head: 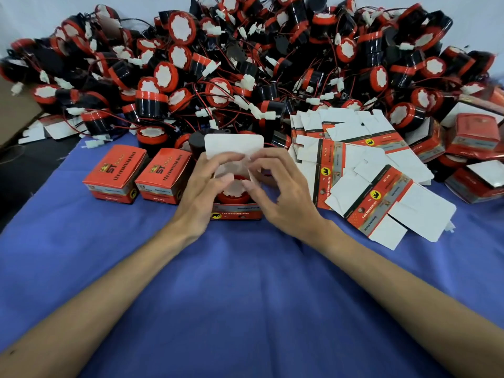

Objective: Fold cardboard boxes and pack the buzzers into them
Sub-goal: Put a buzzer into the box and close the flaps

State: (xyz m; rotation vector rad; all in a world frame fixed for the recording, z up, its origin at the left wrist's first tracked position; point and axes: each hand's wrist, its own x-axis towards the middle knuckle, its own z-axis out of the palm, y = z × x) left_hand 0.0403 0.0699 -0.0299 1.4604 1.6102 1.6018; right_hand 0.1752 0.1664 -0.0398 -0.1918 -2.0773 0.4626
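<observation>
A small red cardboard box [236,213] stands open on the blue cloth, its white lid flap [234,145] upright at the back. Inside it sits a red and black buzzer [233,194], partly hidden by my fingers. My left hand [201,190] holds the box's left side, its fingers curled over the left side flap. My right hand [275,190] holds the right side, fingers bent onto the white right side flap [252,178]. Two closed red boxes [117,173] [163,178] stand just left of it.
A big heap of loose red and black buzzers [245,66] with wires fills the back. Flat unfolded box blanks [362,170] lie fanned out at the right. More boxes [474,137] are stacked far right. A brown carton edge [16,110] shows at the left.
</observation>
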